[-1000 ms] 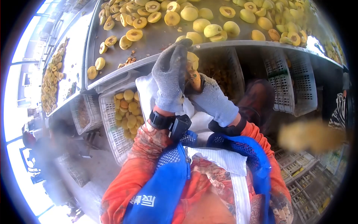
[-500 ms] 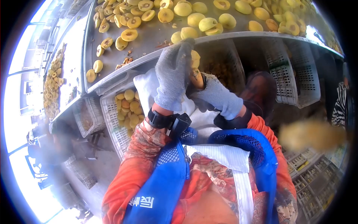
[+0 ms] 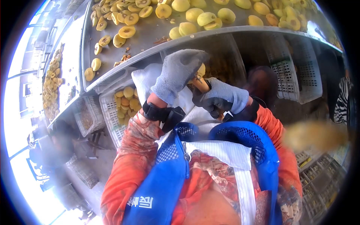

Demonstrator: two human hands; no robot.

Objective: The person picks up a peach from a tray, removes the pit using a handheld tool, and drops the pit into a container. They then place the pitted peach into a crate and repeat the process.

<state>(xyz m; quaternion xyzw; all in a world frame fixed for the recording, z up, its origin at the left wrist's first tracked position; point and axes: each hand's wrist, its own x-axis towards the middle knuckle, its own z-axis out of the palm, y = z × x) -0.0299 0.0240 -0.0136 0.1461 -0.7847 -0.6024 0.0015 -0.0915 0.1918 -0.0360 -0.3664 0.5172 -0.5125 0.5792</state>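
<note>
My left hand [image 3: 180,71], in a grey glove, has its fingers curled around a yellow fruit [image 3: 201,70] just below the table's front edge. Part of the fruit shows between the two hands. My right hand [image 3: 221,96], also gloved, is closed around a tool with a wooden handle [image 3: 201,84], whose upper end meets the fruit. The working end of the tool is hidden by the fruit and the left hand. A white cloth [image 3: 148,81] lies under and behind the hands.
A metal table [image 3: 150,39] carries many yellow fruits, several of them halved. A white crate [image 3: 108,116] of fruit stands below it at the left. More white crates [image 3: 311,78] stand at the right. Stacked crates [image 3: 318,180] are at the lower right. A blurred person [image 3: 63,150] is at the far left.
Both hands have moved slightly down, away from the table edge, with the right hand also a little further right. More of the wooden handle shows. The view has shifted slightly.
</note>
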